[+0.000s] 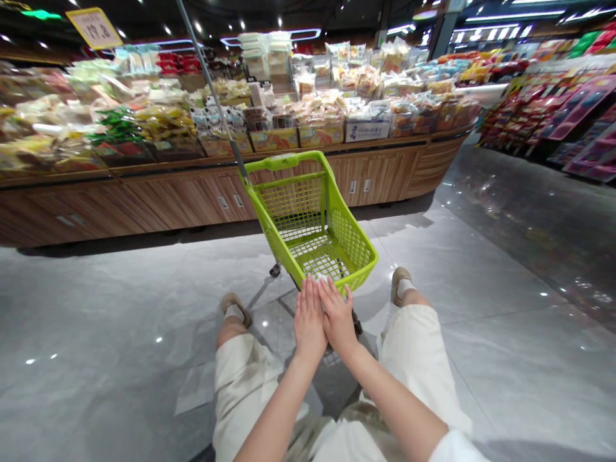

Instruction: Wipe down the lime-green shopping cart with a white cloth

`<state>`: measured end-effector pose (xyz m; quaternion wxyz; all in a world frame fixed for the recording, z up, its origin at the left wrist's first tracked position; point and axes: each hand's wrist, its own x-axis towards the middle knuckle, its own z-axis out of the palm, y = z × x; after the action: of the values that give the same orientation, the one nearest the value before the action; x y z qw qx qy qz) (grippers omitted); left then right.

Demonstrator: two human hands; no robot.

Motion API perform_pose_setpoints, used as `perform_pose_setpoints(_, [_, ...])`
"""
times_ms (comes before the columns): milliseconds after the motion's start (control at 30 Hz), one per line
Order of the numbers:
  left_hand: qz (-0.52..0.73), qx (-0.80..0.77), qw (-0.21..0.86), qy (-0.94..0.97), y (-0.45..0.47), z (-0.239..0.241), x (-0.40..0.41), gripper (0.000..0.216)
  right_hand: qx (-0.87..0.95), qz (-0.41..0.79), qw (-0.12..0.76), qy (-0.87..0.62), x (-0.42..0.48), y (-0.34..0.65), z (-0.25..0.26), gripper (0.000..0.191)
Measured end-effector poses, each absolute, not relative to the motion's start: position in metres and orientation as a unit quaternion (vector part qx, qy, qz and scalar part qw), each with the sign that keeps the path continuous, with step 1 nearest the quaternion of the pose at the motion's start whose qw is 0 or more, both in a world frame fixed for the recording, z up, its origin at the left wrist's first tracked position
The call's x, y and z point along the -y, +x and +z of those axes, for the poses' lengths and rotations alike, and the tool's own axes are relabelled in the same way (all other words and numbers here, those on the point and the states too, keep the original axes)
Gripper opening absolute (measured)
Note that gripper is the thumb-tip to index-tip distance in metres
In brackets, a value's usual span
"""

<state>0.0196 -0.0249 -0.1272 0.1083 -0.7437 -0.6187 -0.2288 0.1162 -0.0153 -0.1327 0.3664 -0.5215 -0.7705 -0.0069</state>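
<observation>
Straight ahead and down, my head view shows the wearer's two bare hands meeting at the near rim of a lime-green plastic shopping trolley (353, 244). The left hand (308, 319) and the right hand (339, 321) lie side by side and touch, backs upward. Both are flattened, with fingers stretched out rather than curled. Their fingertips reach the near edge of the trolley's basket, where a small whitish patch shows beside them; I cannot tell what it is, nor whether anything lies under the hidden palms.

The trolley stands between the wearer's spread legs and the display beyond. Its green handle (282, 162) is at the far end, a thin grey pole (212, 90) rises from the far left corner, and a dark caster (275, 270) shows low on the left. The wearer has cream shorts (418, 353), white socks and a tan shoe (399, 284) on each foot, placed on a glossy grey tiled floor (120, 301).

Behind the trolley, a wood-panelled display counter (187, 202) runs across, heaped with bagged and boxed foods, among them green packets (115, 128) and a white carton (368, 131) printed "HORSH". A yellow-edged price sign (95, 28) hangs at upper left. On the right is a rack (520, 115) of red packets, blurred.
</observation>
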Motion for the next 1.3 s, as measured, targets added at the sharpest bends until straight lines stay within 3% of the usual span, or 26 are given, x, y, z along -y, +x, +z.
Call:
perform_pose_setpoints(200, [-0.225,0.608,0.083,-0.757,0.012,-0.123,0.027,0.085,0.826,-0.061,0.329,-0.453,-0.01,0.186,-0.133,0.073])
perform_pose_setpoints(367, [-0.237,0.599,0.073,-0.761,0.012,-0.119,0.028,0.088,0.731,-0.138,0.363,-0.561,-0.05,0.266,-0.14,0.07])
perform_pose_setpoints(500, [-0.247,0.613,0.07,-0.747,0.02,-0.119,0.029,0.089,0.711,-0.109,0.373,-0.586,-0.039,0.23,-0.137,0.07])
perform_pose_setpoints(700, [-0.24,0.624,0.089,-0.738,0.02,-0.125,0.028,0.084,0.787,-0.007,0.363,-0.499,0.01,0.118,-0.126,0.07])
perform_pose_setpoints(900, [-0.215,0.604,0.083,-0.763,0.005,-0.123,0.031,0.086,0.844,-0.048,0.325,-0.424,-0.007,0.18,-0.13,0.077])
perform_pose_setpoints(1100, [-0.228,0.598,0.078,-0.765,0.008,-0.119,0.031,0.086,0.754,-0.094,0.368,-0.535,-0.052,0.269,-0.136,0.068])
perform_pose_setpoints(1300, [-0.234,0.609,0.07,-0.755,0.019,-0.12,0.029,0.089,0.73,-0.06,0.408,-0.545,-0.019,0.175,-0.14,0.071])
